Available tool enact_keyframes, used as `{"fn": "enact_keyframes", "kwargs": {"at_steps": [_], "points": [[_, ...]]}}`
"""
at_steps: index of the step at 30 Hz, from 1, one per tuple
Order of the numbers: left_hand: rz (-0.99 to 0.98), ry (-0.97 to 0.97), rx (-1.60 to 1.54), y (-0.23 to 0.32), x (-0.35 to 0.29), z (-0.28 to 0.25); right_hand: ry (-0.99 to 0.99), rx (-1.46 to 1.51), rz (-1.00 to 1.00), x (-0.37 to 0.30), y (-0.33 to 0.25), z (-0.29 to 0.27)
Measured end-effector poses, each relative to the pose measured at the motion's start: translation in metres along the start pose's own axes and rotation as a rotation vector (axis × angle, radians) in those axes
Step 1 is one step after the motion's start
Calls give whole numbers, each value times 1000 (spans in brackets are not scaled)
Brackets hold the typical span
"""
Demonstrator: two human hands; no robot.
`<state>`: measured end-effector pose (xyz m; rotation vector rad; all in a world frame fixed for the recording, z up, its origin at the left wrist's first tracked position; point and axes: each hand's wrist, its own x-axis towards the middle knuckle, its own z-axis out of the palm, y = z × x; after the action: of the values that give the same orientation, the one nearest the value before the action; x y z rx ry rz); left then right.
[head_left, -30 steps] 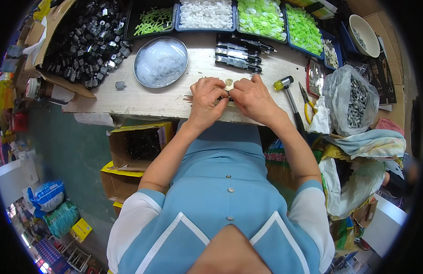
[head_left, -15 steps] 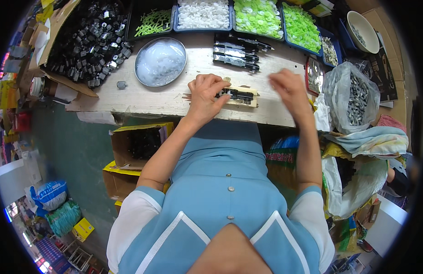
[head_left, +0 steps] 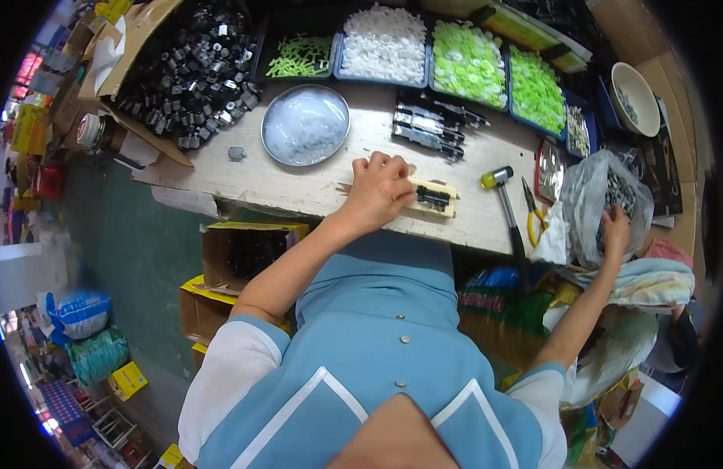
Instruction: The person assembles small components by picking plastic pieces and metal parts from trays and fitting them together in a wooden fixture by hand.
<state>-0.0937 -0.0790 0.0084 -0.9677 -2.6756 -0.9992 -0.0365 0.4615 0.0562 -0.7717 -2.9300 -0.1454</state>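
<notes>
1. Head view: the left hand [head_left: 381, 191] presses curled fingers on the pale block [head_left: 434, 196] with its black part, near the desk's [head_left: 299, 184] front edge.
2. The right hand [head_left: 614, 228] has left the block for the bag [head_left: 603, 199] at the right end; finger state unclear.

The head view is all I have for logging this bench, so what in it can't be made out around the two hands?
- Right hand: fingertips are inside the clear plastic bag; whatever they grasp is hidden by the bag's glare and folds.
- Left hand: covers the near end of the pale block; the dark part on it is too small to identify.
- Hammer: handle end passes the table edge.
</notes>
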Motion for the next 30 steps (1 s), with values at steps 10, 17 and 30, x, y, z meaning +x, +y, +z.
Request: {"fn": "enact_keyframes", "kwargs": {"at_steps": [10, 17, 30], "points": [[-420, 328, 228, -140, 104, -100, 162, 101, 79, -7, 0, 10], [-781, -62, 497, -201, 141, -100, 237, -157, 252, 0, -26, 5], [-604, 464, -368, -205, 105, -135, 443, 387, 76, 0, 8, 13]]}}
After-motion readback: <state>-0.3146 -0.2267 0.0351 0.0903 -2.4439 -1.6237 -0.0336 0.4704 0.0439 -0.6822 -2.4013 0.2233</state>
